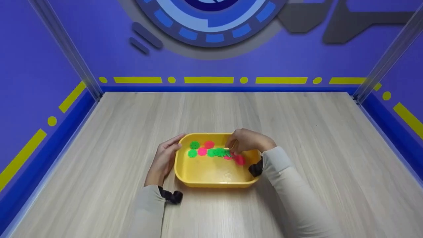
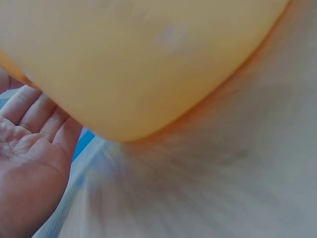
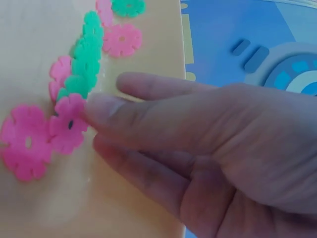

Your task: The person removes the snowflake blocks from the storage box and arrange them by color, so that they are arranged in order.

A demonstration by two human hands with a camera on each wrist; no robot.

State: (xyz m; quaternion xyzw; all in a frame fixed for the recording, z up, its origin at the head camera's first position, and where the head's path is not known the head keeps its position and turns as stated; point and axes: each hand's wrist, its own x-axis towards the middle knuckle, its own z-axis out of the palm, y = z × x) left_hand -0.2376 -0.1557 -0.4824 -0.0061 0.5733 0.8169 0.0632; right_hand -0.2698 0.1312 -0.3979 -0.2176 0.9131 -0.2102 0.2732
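Note:
In the head view, a yellow plastic tub [image 1: 211, 172] holds several green and pink notched snowflake discs. My left hand [image 1: 162, 160] holds the tub's left end, thumb at the rim and fingers along the outer wall. My right hand [image 1: 249, 140] reaches over the far right rim. In the right wrist view, its thumb and fingertips pinch the edge of a pink snowflake disc [image 3: 68, 124]. Beside that disc lies a larger-looking pink disc [image 3: 26, 144]. Overlapping green discs [image 3: 86, 64] run in a row from the pinched disc; whether they are joined I cannot tell.
The tub stands on a wood-grain table [image 1: 211, 112]. Toward the tub's left end lie two green discs, one of them a darker green disc [image 1: 194, 145], and pink discs [image 1: 209, 144]. Blue-purple printed panels [image 1: 211, 69] enclose the table at the back and sides.

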